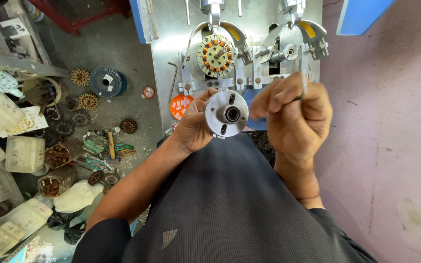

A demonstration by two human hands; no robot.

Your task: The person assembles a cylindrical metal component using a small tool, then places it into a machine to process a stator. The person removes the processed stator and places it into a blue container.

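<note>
**Metal disc held up before the winding machine**

Below you lies a dusty grey concrete floor [123,53], and a pink wall [391,146] fills the side from 1 to 5 o'clock. At 9 o'clock, pale plastic containers [24,154] sit among scattered parts. Toward 10 o'clock a blue wire spool [107,82] rests flat on the floor, with several wound stator cores [80,77] near it, and pliers with green grips [101,146] lie a little lower.

At 12 o'clock stands the steel machine panel [164,63]. A wound stator with orange slot liners [216,55] is mounted on its left station; the right station [291,51] shows a bare spindle.

Your left hand [193,127] is clamped on a round metal disc with a central bearing hub [227,113], held upright just below the mounted stator, its face turned toward you. Your right hand [296,117], at about 2 o'clock from the disc and just beside it, is curled shut on a thin metal tool [304,84] that pokes up from your fist. The two hands are close but not touching.
</note>
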